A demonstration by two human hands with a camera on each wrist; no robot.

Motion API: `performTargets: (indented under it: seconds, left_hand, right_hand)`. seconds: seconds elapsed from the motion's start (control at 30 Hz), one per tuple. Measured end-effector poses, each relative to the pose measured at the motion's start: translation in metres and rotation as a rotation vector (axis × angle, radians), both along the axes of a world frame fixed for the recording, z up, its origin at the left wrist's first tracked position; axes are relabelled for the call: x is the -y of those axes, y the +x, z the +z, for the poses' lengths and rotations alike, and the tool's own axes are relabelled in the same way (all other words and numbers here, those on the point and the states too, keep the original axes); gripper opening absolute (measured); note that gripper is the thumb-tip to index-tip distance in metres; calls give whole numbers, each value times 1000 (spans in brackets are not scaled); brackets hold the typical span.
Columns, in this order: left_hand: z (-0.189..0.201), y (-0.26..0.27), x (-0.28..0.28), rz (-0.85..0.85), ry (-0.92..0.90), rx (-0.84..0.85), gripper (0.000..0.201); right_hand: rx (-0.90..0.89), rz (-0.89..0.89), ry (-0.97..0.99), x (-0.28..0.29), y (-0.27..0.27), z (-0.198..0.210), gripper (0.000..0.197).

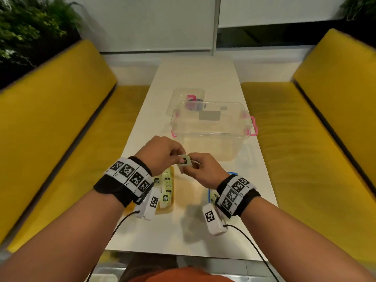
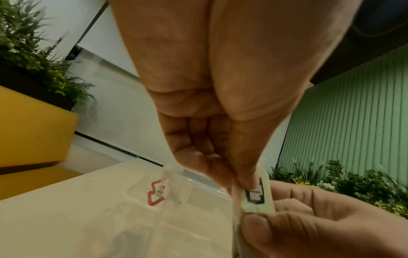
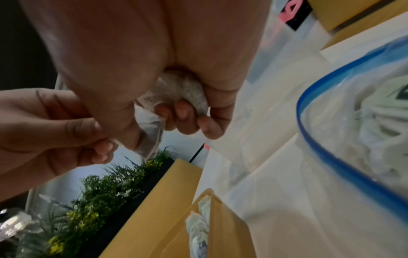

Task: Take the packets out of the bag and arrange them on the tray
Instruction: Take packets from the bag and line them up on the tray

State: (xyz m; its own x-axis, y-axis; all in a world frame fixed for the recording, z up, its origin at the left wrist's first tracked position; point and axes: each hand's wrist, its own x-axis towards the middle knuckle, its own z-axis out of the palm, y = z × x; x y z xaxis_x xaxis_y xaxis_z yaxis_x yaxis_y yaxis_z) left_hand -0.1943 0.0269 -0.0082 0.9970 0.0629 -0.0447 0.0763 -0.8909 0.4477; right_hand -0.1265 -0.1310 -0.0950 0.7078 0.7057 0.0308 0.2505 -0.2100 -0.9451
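Both hands meet above the table and hold one small pale-green packet [image 1: 184, 161] with a black label. My left hand [image 1: 162, 154] pinches its left edge between thumb and fingertips, and my right hand [image 1: 200, 168] grips its right side. The packet [image 2: 257, 195] shows edge-on in the left wrist view; the right wrist view shows it [image 3: 150, 139] between both thumbs. Below my left wrist lies the yellow tray [image 1: 174, 204] with a row of several packets [image 1: 165, 197]. The clear zip bag [image 3: 344, 162] with a blue seal lies under my right wrist and still holds packets [image 3: 384, 111].
A clear plastic bin [image 1: 211, 129] with pink latches stands just beyond my hands, and its lid [image 1: 186, 98] lies behind it. Yellow benches [image 1: 317, 123] run along both sides of the narrow white table [image 1: 195, 74]. Plants [image 1: 30, 27] stand at the far left.
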Motion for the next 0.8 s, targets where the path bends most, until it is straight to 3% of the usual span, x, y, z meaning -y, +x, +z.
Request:
performTargets:
  seconds: [0.1, 0.2, 0.37, 0.53, 0.8]
  left_hand:
    - [-2, -6, -20, 49, 46, -21, 5]
    - [-10, -10, -40, 110, 137, -78, 7]
    - [-42, -9, -61, 82, 396, -395, 12]
    - [-80, -3, -69, -33, 472, -642, 14]
    - [-99, 14, -75, 29, 428, -582, 15]
  right_hand:
    - [-4, -35, -53, -13, 1, -4, 10]
    - [-184, -55, -68, -18, 4, -8, 18]
    - [-336, -57, -63, -24, 5, -14, 33]
    - [-215, -103, -157, -29, 9, -19, 23]
    - [-74, -37, -268, -31, 13, -25, 13]
